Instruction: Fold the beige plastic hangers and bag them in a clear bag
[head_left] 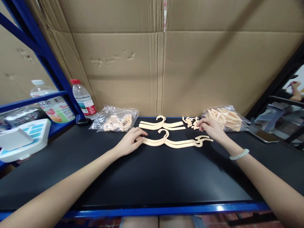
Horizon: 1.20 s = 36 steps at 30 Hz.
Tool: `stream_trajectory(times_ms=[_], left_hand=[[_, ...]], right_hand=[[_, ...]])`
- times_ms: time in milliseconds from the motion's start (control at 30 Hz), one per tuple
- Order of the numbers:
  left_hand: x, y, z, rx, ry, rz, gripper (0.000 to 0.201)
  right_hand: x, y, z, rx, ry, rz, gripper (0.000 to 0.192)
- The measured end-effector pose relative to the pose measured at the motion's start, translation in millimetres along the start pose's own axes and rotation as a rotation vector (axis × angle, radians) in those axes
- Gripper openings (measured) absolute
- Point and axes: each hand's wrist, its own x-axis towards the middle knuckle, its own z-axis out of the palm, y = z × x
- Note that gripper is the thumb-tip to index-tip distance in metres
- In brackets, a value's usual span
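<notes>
The nearer pair of beige plastic clothes hangers (155, 143) lies flat on the black table, with a small beige curved clip-like piece (200, 141) at the right end. My left hand (130, 141) has its thumb and fingers closed around the left end of these hangers. Just behind lies another pair of beige hangers (162, 126). My right hand (212, 127) is over a small pile of beige plastic pieces (188, 121), its fingers bent together at the pile's right side. Whatever sits between those fingertips is hidden.
Clear plastic bags of beige parts lie at the back, one on the left (116, 122) and one on the right (224, 118). A red-capped bottle (84, 99) and a white device with blue keys (28, 136) stand left. Cardboard (118, 63) walls the back.
</notes>
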Motion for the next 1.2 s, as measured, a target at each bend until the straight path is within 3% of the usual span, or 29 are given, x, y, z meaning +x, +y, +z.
stream_trajectory(times_ms=[200, 700, 800, 967, 1067, 1200], left_hand=[[-2, 10, -4.0, -0.004, -0.159, 0.140, 0.030], [-1, 6, -4.7, -0.043, -0.142, 0.141, 0.025], [0, 7, -6.9, -0.043, -0.091, 0.110, 0.021], [3, 4, -7.6, -0.063, 0.143, -0.021, 0.016], [4, -2, -4.1, -0.086, 0.266, -0.143, 0.015], [3, -9, 1.5, -0.095, 0.334, -0.224, 0.014]], right_hand=[[-1, 0, 1, -0.067, -0.016, -0.015, 0.024], [0, 3, -2, -0.111, -0.004, 0.005, 0.027], [0, 3, -2, -0.114, -0.006, 0.002, 0.027], [0, 3, 0, -0.134, -0.039, -0.032, 0.022], [-1, 2, 2, -0.218, -0.054, -0.095, 0.021], [-1, 6, 8, -0.340, -0.047, -0.229, 0.023]])
